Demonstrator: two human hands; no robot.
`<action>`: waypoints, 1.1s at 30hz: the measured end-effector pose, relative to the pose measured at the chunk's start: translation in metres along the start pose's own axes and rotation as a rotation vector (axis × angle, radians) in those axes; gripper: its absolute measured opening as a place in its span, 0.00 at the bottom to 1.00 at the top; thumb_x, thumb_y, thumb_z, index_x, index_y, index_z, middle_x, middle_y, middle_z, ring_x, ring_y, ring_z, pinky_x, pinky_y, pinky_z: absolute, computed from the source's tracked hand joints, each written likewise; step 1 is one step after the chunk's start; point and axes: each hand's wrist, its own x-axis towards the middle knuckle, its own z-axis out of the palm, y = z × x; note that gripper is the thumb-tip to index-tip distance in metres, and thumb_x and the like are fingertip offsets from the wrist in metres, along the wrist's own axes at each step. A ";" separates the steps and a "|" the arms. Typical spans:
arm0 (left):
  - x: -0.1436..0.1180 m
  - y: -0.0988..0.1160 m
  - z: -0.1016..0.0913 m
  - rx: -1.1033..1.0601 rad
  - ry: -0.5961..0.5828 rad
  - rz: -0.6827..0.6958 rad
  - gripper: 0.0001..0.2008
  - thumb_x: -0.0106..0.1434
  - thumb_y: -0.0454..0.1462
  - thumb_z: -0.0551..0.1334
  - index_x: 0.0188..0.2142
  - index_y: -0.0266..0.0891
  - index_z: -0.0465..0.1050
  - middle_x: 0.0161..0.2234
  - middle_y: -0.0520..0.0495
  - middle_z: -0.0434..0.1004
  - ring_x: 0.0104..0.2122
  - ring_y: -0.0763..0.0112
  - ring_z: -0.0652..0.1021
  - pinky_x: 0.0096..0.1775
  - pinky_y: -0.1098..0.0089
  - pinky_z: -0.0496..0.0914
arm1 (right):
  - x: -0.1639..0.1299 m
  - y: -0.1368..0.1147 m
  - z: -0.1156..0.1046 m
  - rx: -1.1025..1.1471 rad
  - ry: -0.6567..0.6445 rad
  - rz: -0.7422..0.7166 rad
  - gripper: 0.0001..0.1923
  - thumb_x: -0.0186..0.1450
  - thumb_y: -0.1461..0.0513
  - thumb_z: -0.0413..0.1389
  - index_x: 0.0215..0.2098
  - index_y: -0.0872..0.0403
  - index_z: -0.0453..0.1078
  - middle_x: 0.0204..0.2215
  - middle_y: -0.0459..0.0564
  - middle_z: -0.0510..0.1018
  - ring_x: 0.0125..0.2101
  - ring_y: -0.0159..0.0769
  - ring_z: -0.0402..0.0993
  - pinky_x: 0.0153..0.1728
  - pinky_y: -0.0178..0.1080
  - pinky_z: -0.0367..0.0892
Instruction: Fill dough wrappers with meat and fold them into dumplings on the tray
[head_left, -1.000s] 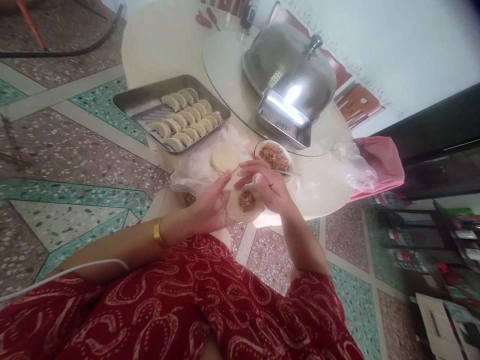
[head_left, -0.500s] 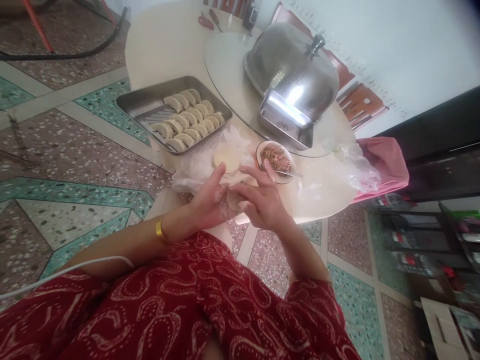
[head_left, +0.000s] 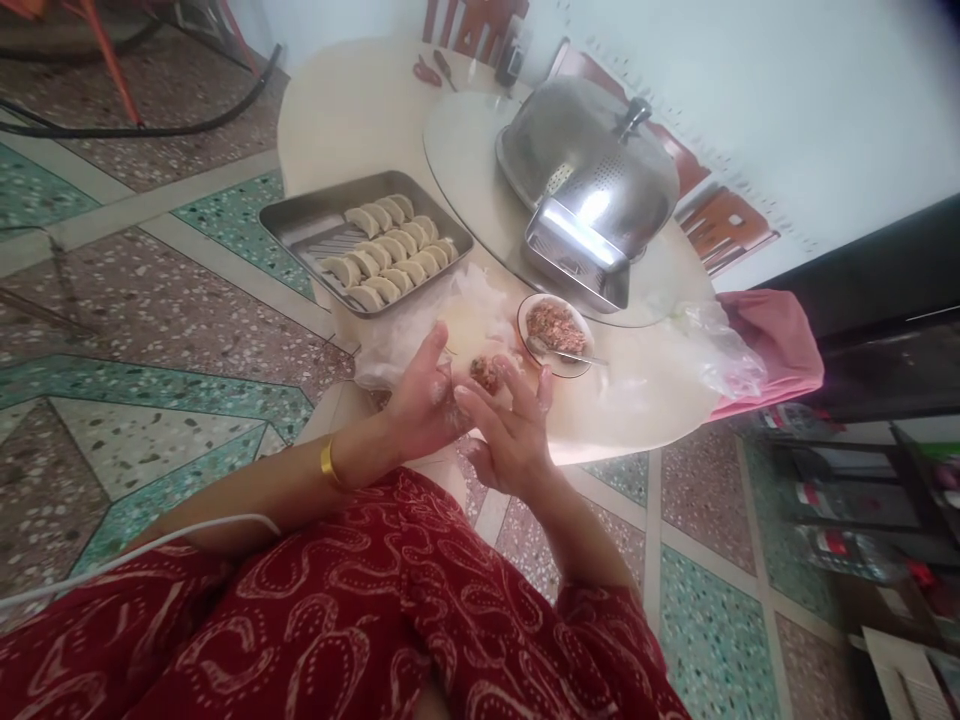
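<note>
My left hand [head_left: 429,395] supports a dumpling wrapper that carries a lump of meat filling [head_left: 484,373]; most of the wrapper is hidden behind the fingers. The thumb of that hand points up, apart from the others. Over the near side of the filling reaches my right hand [head_left: 517,425], its fingers spread and the index tip close to the wrapper; whether it touches is unclear. Pale round wrappers [head_left: 466,325] lie just beyond on a floury plastic bag [head_left: 401,345]. To the right is a bowl [head_left: 574,368] of minced filling with a spoon [head_left: 585,358] in it.
A metal tray [head_left: 289,225] with rows of dumplings [head_left: 390,240] stands at the left of the round table [head_left: 337,110]. Behind, a glass turntable [head_left: 457,150] bears a large steel dome lid [head_left: 577,130] and a small steel pan [head_left: 577,250]. Pink cloth [head_left: 780,340] hangs at right.
The filling on the wrapper has come into sight between my hands. My right hand's fingers have spread and its thumb has moved away from the wrapper. The view has shifted slightly.
</note>
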 end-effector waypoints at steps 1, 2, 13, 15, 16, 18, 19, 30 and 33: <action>0.000 0.000 0.000 0.000 0.008 0.003 0.35 0.68 0.58 0.43 0.54 0.32 0.70 0.40 0.38 0.81 0.44 0.56 0.79 0.48 0.60 0.73 | 0.000 -0.001 0.001 -0.002 0.002 0.007 0.23 0.73 0.55 0.37 0.56 0.54 0.66 0.51 0.50 0.80 0.69 0.43 0.48 0.70 0.57 0.31; 0.000 0.001 0.000 -0.001 0.014 0.010 0.35 0.68 0.58 0.43 0.55 0.33 0.70 0.40 0.39 0.81 0.45 0.56 0.79 0.48 0.59 0.73 | -0.001 -0.002 0.002 0.002 0.005 0.008 0.23 0.73 0.55 0.38 0.57 0.54 0.66 0.51 0.50 0.80 0.69 0.43 0.48 0.70 0.57 0.31; 0.004 0.005 -0.011 0.014 -0.084 0.073 0.32 0.67 0.56 0.49 0.55 0.33 0.68 0.48 0.37 0.78 0.53 0.51 0.75 0.54 0.53 0.69 | -0.026 -0.002 -0.006 0.053 0.082 0.021 0.15 0.69 0.57 0.46 0.50 0.45 0.69 0.46 0.44 0.82 0.63 0.43 0.62 0.69 0.58 0.38; 0.004 0.005 -0.014 0.045 -0.086 0.063 0.31 0.66 0.55 0.51 0.55 0.34 0.68 0.48 0.37 0.78 0.54 0.50 0.74 0.55 0.51 0.68 | -0.034 0.005 -0.009 -0.005 0.181 0.071 0.11 0.67 0.59 0.51 0.46 0.44 0.70 0.44 0.44 0.82 0.61 0.43 0.64 0.67 0.59 0.44; 0.003 0.005 -0.014 0.064 -0.088 0.054 0.29 0.66 0.54 0.52 0.55 0.34 0.68 0.49 0.38 0.78 0.54 0.50 0.74 0.55 0.50 0.68 | -0.038 0.009 -0.010 -0.047 0.227 0.112 0.10 0.65 0.61 0.53 0.44 0.44 0.70 0.45 0.45 0.81 0.61 0.43 0.64 0.66 0.59 0.47; 0.002 0.005 -0.012 0.103 -0.101 0.035 0.26 0.66 0.51 0.54 0.54 0.36 0.69 0.49 0.39 0.78 0.55 0.51 0.74 0.55 0.50 0.68 | -0.044 0.018 -0.007 -0.114 0.285 0.194 0.11 0.63 0.63 0.56 0.43 0.44 0.70 0.49 0.46 0.78 0.62 0.43 0.61 0.64 0.59 0.52; 0.001 0.004 -0.010 0.120 -0.108 0.027 0.24 0.66 0.50 0.54 0.54 0.36 0.70 0.48 0.40 0.78 0.56 0.51 0.73 0.56 0.51 0.67 | -0.045 0.022 -0.005 -0.133 0.296 0.219 0.12 0.62 0.63 0.57 0.43 0.44 0.70 0.52 0.47 0.76 0.62 0.44 0.60 0.63 0.59 0.53; -0.013 -0.001 0.012 0.175 -0.097 0.017 0.20 0.68 0.46 0.54 0.50 0.35 0.74 0.46 0.42 0.80 0.55 0.57 0.74 0.58 0.56 0.66 | -0.036 0.037 0.006 -0.267 0.443 0.123 0.14 0.63 0.61 0.55 0.47 0.42 0.67 0.62 0.47 0.63 0.63 0.41 0.56 0.60 0.56 0.59; -0.017 -0.001 0.017 0.167 -0.111 0.001 0.21 0.68 0.46 0.53 0.49 0.33 0.74 0.46 0.40 0.80 0.55 0.56 0.74 0.58 0.56 0.66 | -0.031 0.043 0.007 -0.328 0.488 0.093 0.16 0.63 0.63 0.55 0.49 0.42 0.65 0.62 0.48 0.62 0.63 0.41 0.56 0.59 0.55 0.62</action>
